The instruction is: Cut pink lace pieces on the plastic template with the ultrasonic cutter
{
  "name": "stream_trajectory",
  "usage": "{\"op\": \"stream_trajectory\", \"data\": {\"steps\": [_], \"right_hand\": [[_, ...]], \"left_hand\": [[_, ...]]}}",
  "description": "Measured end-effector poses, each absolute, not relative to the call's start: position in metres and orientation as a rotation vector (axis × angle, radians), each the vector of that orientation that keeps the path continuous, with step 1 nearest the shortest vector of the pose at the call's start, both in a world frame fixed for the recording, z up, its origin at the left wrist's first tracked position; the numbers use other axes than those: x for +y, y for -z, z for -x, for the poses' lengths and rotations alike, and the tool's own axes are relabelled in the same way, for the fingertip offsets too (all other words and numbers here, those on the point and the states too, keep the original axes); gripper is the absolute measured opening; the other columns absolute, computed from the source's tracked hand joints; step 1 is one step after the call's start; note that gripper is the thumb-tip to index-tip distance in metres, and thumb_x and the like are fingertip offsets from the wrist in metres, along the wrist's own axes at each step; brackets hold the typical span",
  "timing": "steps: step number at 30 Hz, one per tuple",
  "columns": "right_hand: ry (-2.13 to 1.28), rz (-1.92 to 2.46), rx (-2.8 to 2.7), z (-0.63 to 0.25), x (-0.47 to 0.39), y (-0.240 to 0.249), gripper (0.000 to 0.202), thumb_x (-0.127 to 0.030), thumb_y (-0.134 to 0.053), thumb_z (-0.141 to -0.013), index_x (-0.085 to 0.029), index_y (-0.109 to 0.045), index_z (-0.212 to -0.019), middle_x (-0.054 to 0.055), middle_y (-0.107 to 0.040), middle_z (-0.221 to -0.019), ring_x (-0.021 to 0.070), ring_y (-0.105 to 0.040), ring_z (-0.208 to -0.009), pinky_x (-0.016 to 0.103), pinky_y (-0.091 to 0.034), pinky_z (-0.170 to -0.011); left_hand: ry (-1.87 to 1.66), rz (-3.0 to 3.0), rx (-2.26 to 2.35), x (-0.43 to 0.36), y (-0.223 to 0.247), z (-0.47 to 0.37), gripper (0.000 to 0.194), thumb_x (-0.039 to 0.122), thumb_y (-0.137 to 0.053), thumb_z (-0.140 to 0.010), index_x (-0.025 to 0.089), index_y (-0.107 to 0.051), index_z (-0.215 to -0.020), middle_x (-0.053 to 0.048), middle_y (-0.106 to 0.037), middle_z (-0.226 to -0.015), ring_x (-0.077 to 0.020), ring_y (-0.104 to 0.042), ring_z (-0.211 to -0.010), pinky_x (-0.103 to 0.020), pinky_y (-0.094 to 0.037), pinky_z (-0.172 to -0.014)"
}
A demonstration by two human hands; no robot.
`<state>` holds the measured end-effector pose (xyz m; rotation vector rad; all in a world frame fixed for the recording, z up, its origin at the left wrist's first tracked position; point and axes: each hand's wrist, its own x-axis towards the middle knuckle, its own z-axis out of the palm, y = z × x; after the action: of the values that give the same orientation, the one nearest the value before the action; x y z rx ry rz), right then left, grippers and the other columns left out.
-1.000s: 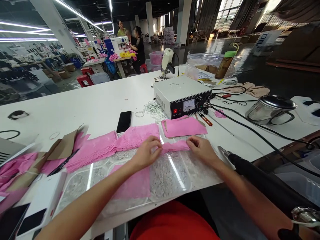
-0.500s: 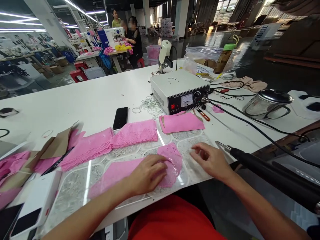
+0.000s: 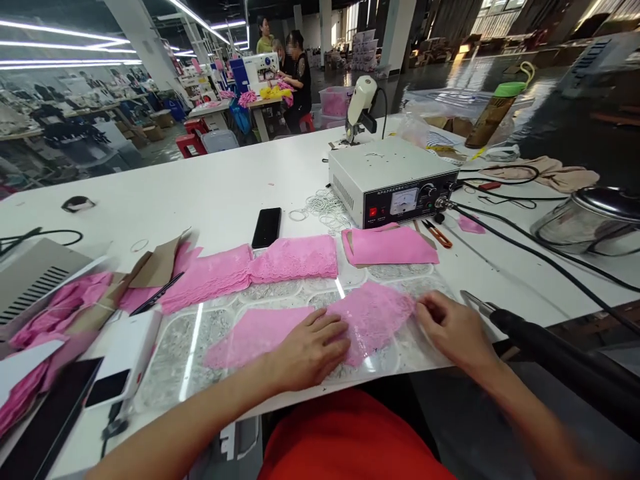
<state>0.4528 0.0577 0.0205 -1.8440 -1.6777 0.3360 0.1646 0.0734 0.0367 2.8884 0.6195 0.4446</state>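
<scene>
A thin pink lace piece [image 3: 373,317] lies spread over the patterned clear mat [image 3: 170,357] at the table's near edge. My left hand [image 3: 317,347] rests flat on the lace's left part, fingers stretched out. At the lace's right tip, my right hand [image 3: 453,323] pinches the edge between thumb and fingers. Left of my left hand lies a flat pink fabric piece [image 3: 270,327], partly covered by that hand. Beyond both hands are a stack of pink lace pieces [image 3: 300,257] and several smooth pink panels [image 3: 393,247] with brown card among them.
A black-handled tool with a metal tip [image 3: 530,333] juts in close to my right hand. Behind stand a grey control box [image 3: 395,177] with cables, a black phone [image 3: 267,227] and orange snips [image 3: 438,235]. A white device [image 3: 123,360] sits at left. Other people work in the background.
My right hand, free before, now grips the lace's right tip. The lace, bunched earlier, is spread out to the right. My left hand has flattened, and the view has shifted left.
</scene>
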Motion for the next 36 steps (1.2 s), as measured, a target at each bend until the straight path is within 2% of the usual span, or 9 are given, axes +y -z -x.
{"op": "stream_trajectory", "data": {"steps": [4,8,14,17,20,26,29,32,36], "right_hand": [[-0.308,1.969,-1.652,-0.469,0.040,-0.019,0.019,-0.037,-0.052,-0.078,-0.024,-0.054,-0.064,-0.001,-0.057,-0.052,0.0153,-0.053,-0.046,0.029,-0.037,-0.047],[-0.224,1.809,-1.712,-0.459,0.039,-0.025,0.020,-0.042,-0.054,-0.082,-0.023,-0.060,-0.078,0.002,-0.064,-0.065,0.0156,-0.059,-0.056,0.029,-0.045,-0.054],[-0.161,1.477,-2.042,-0.441,0.058,-0.031,0.021,-0.033,-0.050,-0.088,-0.021,-0.063,-0.099,0.007,-0.069,-0.091,0.0185,-0.066,-0.078,0.029,-0.050,-0.068],[-0.164,1.515,-2.171,-0.440,0.066,-0.026,0.020,-0.033,-0.051,-0.087,-0.022,-0.064,-0.097,0.006,-0.069,-0.094,0.0198,-0.066,-0.079,0.030,-0.048,-0.062],[-0.168,1.632,-2.252,-0.441,0.068,-0.022,0.017,-0.033,-0.052,-0.085,-0.023,-0.065,-0.092,0.004,-0.069,-0.091,0.0190,-0.065,-0.071,0.029,-0.044,-0.054],[-0.221,1.660,-2.259,-0.439,0.068,-0.025,0.017,-0.030,-0.053,-0.085,-0.023,-0.064,-0.095,0.003,-0.069,-0.091,0.0177,-0.065,-0.072,0.028,-0.044,-0.057],[-0.217,1.695,-2.282,-0.436,0.068,-0.027,0.015,-0.029,-0.052,-0.086,-0.022,-0.063,-0.092,0.003,-0.068,-0.089,0.0170,-0.065,-0.070,0.027,-0.043,-0.055],[-0.202,1.722,-2.279,-0.437,0.068,-0.026,0.013,-0.029,-0.052,-0.086,-0.022,-0.063,-0.091,0.002,-0.068,-0.089,0.0170,-0.065,-0.069,0.027,-0.042,-0.054],[-0.208,1.733,-2.254,-0.443,0.065,-0.025,0.011,-0.028,-0.054,-0.085,-0.023,-0.062,-0.090,0.002,-0.068,-0.088,0.0168,-0.065,-0.068,0.026,-0.042,-0.053]], "left_hand": [[-0.428,-2.840,0.617,0.080,-0.040,-0.168,0.024,0.022,-0.045,-0.097,0.017,-0.066,-0.109,-0.012,-0.065,-0.124,-0.0244,-0.056,-0.122,-0.047,-0.036,-0.111],[-0.451,-2.738,0.651,0.087,-0.054,-0.147,0.026,0.023,-0.045,-0.098,0.019,-0.065,-0.115,-0.012,-0.062,-0.129,-0.0226,-0.056,-0.124,-0.044,-0.039,-0.111],[-0.094,-2.773,0.752,0.081,-0.055,-0.099,0.045,0.035,-0.047,-0.098,0.024,-0.045,-0.142,-0.011,-0.038,-0.152,-0.0279,-0.029,-0.144,-0.052,-0.023,-0.117],[0.014,-2.785,0.919,0.072,-0.038,-0.096,0.054,0.044,-0.045,-0.099,0.027,-0.032,-0.149,-0.010,-0.027,-0.158,-0.0280,-0.020,-0.147,-0.053,-0.016,-0.118],[-0.052,-2.806,1.078,0.065,-0.028,-0.106,0.056,0.047,-0.041,-0.100,0.026,-0.029,-0.150,-0.011,-0.026,-0.158,-0.0291,-0.019,-0.147,-0.055,-0.015,-0.118],[-0.344,-2.868,0.917,0.055,-0.042,-0.140,0.033,0.034,-0.047,-0.099,0.017,-0.055,-0.126,-0.017,-0.052,-0.139,-0.0279,-0.039,-0.138,-0.054,-0.020,-0.116],[-0.384,-2.856,0.796,0.057,-0.043,-0.156,0.021,0.028,-0.047,-0.098,0.017,-0.062,-0.107,-0.016,-0.055,-0.135,-0.0272,-0.042,-0.136,-0.056,-0.018,-0.116],[-0.339,-2.762,0.754,0.065,-0.044,-0.162,0.023,0.020,-0.042,-0.098,0.018,-0.063,-0.091,-0.013,-0.057,-0.134,-0.0242,-0.042,-0.136,-0.056,-0.014,-0.117],[-0.285,-2.613,0.696,0.077,-0.053,-0.154,0.024,0.026,-0.043,-0.099,0.019,-0.065,-0.092,-0.008,-0.060,-0.132,-0.0209,-0.045,-0.134,-0.048,-0.012,-0.120]]}}
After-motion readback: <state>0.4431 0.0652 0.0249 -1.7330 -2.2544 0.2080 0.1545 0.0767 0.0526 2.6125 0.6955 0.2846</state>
